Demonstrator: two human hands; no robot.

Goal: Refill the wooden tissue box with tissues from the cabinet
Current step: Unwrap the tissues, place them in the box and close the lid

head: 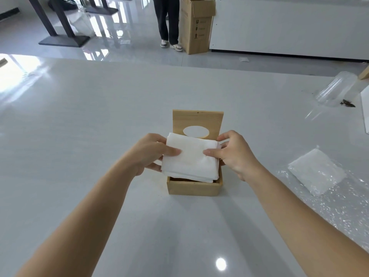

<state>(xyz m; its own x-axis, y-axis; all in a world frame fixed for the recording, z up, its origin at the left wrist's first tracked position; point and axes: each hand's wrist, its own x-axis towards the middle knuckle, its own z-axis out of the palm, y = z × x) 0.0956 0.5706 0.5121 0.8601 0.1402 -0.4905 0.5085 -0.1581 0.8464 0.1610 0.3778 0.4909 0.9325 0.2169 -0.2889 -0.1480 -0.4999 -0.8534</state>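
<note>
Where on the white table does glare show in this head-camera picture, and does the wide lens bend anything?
Head view: a small round glare spot sits on the table near the bottom edge; broad window reflection washes out the far left; the forearms splay outward, a wide-angle effect; the tissue stack looks sharp.

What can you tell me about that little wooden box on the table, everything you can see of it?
The wooden box is small, squarish and pale, like light bamboo or pine. It sits on the glossy white table. Its hinged lid stands open and upright at the back, with an oval opening cut through it. The left hand and the right hand hold a stack of white tissues over the open top, its lower edge dipping just inside the front wall. The inside looks dark and is mostly hidden.
</note>
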